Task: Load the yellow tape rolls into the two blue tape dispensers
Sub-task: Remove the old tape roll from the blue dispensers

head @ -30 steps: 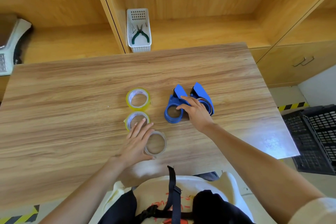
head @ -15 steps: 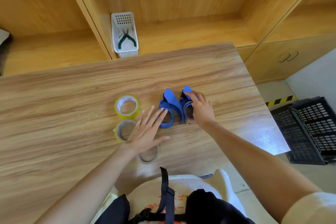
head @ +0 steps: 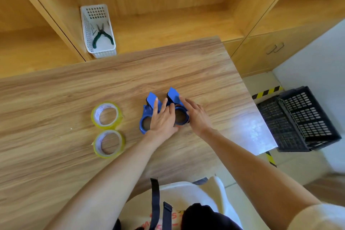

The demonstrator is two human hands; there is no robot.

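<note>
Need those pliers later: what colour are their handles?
Dark green, on the pliers in the white basket, head view.

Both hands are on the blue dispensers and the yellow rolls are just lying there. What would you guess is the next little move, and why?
Probably the left hand grips the left dispenser and lifts it clear of the right dispenser. The two sit side by side, and both yellow rolls lie unloaded on the table. The right hand rests on the other dispenser.
</note>
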